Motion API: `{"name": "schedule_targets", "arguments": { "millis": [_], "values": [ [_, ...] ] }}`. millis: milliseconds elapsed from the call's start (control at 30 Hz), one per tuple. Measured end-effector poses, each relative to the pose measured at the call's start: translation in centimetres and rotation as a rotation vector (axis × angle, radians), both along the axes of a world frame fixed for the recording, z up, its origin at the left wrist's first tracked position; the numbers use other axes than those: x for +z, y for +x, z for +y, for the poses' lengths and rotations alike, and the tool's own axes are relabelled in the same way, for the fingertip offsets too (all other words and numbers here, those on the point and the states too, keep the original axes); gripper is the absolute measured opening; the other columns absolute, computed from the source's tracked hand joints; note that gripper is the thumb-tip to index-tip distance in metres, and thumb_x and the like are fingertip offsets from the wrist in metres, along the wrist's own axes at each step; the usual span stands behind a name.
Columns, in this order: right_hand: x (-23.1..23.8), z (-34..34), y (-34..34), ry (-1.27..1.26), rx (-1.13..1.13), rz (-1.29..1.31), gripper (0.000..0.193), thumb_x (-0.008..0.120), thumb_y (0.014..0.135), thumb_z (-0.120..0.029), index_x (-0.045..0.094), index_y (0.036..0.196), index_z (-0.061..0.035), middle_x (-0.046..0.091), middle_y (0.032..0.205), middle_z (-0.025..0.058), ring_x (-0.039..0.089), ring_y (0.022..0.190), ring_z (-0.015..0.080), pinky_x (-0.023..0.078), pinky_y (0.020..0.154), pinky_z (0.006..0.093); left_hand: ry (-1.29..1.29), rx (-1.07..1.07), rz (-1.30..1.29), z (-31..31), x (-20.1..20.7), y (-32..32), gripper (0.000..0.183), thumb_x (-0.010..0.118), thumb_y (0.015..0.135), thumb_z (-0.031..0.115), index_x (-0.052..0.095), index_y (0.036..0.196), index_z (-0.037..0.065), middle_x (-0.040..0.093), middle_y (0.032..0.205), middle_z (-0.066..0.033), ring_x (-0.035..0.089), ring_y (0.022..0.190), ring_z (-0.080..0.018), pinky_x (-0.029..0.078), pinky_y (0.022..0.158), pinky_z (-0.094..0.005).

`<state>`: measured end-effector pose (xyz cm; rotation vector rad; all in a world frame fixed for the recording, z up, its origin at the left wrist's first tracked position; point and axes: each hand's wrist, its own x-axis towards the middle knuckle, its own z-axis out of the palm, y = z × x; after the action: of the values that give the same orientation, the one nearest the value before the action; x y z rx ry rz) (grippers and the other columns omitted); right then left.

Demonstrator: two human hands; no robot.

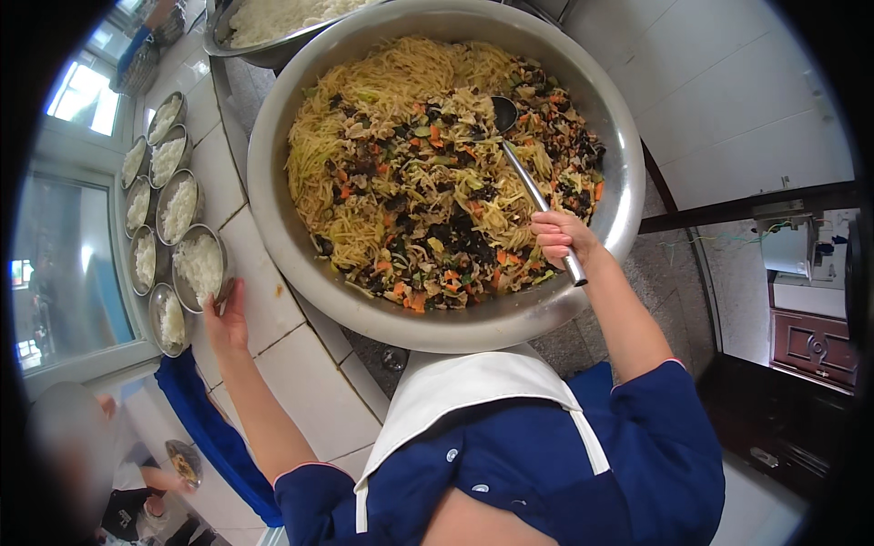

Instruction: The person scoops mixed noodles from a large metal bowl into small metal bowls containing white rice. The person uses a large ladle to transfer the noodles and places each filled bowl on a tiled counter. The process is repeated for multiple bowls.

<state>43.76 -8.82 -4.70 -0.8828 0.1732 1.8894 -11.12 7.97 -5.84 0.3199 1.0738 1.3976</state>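
Observation:
My right hand (560,238) is wrapped round the metal handle of a ladle (525,177). The ladle's dark scoop rests in the food in a wide metal basin (266,173). Shredded pale yellow vegetable (364,100) lies at the far and left parts of the basin. Elsewhere is a mix (437,218) of dark fungus, orange carrot pieces and what looks like sliced meat. At the left, my left hand (228,320) grips the near right rim of a metal bowl of white rice (199,266), the nearest in its row. Some of its fingers are hidden by the bowl.
Several more metal rice bowls (179,207) stand close together on the white tiled ledge (264,273) beside a window (73,264). A large pan of rice (287,18) is beyond the basin. A blue cloth (214,437) lies along the ledge. Another person with a bowl (185,464) appears at lower left.

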Motion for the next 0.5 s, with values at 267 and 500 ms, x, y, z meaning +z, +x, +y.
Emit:
{"name": "schedule_targets", "arguments": {
  "millis": [267,500],
  "values": [
    [2.6,-2.9,1.3,0.056,-0.124,0.218,0.033,0.026,0.096,-0.012,0.032,0.064,-0.0085,0.032,0.046,-0.0034,0.032,0.027,0.0030,0.036,0.023,0.0193,0.070,-0.032,-0.066,0.6,1.7,3.7,0.064,0.037,0.064,-0.011,0.027,0.127,-0.008,0.038,0.128,-0.0242,0.038,0.118,-0.0436,0.039,0.097,-0.0546],
    [7.0,-4.4,0.0,0.096,-0.017,0.137,0.028,0.030,0.095,-0.011,0.034,0.068,-0.0088,0.033,0.046,-0.0039,0.033,0.028,0.0042,0.036,0.023,0.0203,0.074,-0.357,-0.367,-0.7,2.3,13.3,0.051,0.049,0.064,0.000,0.044,0.114,-0.005,0.052,0.115,-0.0193,0.054,0.102,-0.0337,0.053,0.077,-0.0448]
  ]
}}
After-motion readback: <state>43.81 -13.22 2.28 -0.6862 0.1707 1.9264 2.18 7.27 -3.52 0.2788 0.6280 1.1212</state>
